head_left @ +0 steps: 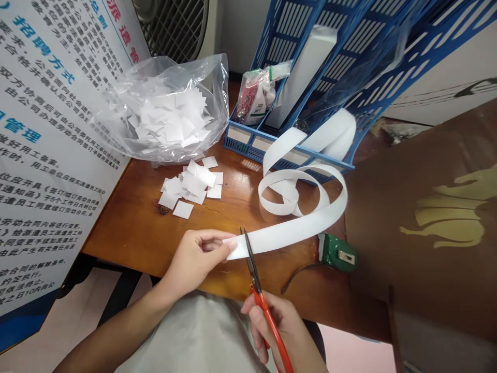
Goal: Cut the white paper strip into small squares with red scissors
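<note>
Between thumb and fingers, my left hand (202, 254) pinches the end of a long white strip (287, 233). From there the strip runs right and curls back in loops toward a blue file rack. My right hand (277, 321) grips red-handled scissors (257, 285), whose dark blades lie across the strip a little right of my left fingertips. Several cut white squares (192, 181) lie in a loose pile beyond my left hand. Behind them, a clear plastic bag (217, 103) holds many more white pieces.
The blue file rack (240, 145) stands at the back, with a small bag of red items (252, 98) and a white box (306, 72) inside. A green tape measure (337, 253) sits at the right. A printed board (58, 129) borders the left; a brown panel (388, 207) borders the right.
</note>
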`<state>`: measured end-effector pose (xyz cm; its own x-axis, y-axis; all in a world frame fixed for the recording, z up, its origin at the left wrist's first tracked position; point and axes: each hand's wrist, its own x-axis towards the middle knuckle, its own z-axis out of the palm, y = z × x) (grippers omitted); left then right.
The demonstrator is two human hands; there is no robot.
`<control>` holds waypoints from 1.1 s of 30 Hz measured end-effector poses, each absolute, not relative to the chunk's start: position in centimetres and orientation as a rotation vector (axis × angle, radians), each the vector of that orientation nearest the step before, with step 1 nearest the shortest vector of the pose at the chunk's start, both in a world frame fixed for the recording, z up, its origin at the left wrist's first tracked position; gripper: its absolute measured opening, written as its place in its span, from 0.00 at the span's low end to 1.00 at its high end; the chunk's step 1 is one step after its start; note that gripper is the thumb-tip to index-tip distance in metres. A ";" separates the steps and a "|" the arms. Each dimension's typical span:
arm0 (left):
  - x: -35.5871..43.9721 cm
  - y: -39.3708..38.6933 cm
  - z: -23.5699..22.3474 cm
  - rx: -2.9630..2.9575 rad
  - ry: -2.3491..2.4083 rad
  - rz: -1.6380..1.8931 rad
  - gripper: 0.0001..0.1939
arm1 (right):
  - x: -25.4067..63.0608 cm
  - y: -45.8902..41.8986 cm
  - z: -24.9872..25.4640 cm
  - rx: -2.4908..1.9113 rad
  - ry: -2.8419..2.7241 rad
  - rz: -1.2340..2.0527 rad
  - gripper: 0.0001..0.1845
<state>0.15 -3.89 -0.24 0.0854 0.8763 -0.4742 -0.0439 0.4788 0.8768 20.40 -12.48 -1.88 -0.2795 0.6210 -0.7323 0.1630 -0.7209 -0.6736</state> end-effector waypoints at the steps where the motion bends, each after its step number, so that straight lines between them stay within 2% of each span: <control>1: 0.1 -3.8 -0.3 0.822 1.305 0.813 0.14 | 20.4 -12.4 -1.9 -1.669 -0.970 2.082 0.34; 12: -1.0 -3.4 -0.9 0.854 1.353 0.843 0.16 | 18.9 -11.1 -2.6 -1.687 -0.860 2.111 0.29; 18: -3.2 -1.7 -1.4 1.140 1.512 1.009 0.15 | 17.6 -9.6 -3.2 -1.610 -0.888 1.696 0.20; 24: -5.4 2.1 -3.2 1.727 1.827 1.148 0.10 | 15.5 -7.8 -5.6 -1.427 -0.719 1.306 0.19; 29: -5.3 3.5 -4.5 2.100 1.789 1.307 0.08 | 14.8 -7.5 -5.0 -1.552 -0.847 1.188 0.16; 33: -5.5 3.8 -5.3 2.198 1.976 1.209 0.10 | 15.8 -7.3 -3.2 -1.760 -1.202 1.001 0.14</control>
<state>-5.47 3.78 -5.32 -0.0516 0.8318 0.5526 0.8708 -0.2334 0.4327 15.85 -7.30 -3.21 0.2469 0.9521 -0.1804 0.3497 -0.2612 -0.8997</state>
